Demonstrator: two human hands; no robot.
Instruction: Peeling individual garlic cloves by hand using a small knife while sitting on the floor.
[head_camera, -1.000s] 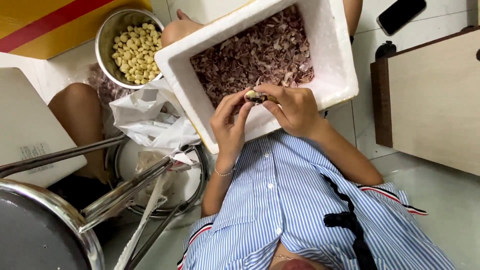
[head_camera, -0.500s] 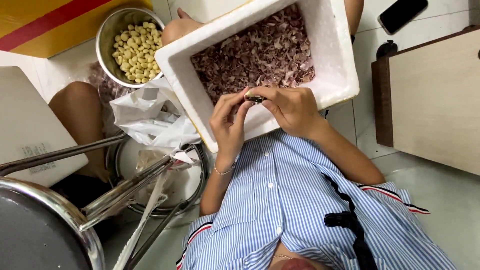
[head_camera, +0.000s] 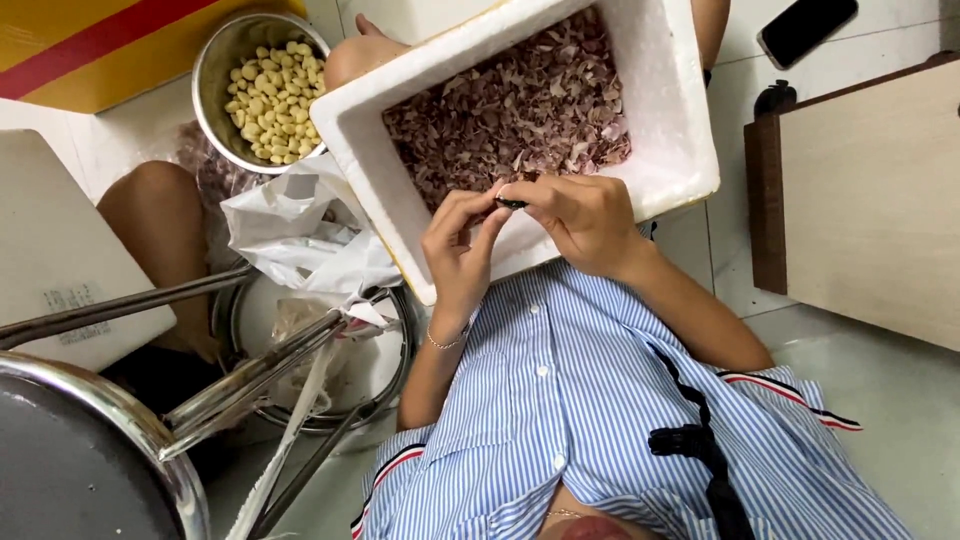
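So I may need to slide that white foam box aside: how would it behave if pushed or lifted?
The white foam box looks like thick-walled foam, so probably light for its size and fairly stiff. It holds only a layer of papery purple skins, so little added weight; they might flutter out if jolted. Its near edge seems to rest on the lap under both hands, so it could tip.

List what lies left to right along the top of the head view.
Metal bowl of pale peeled cloves → white foam box of purplish skins → dark phone on the floor.
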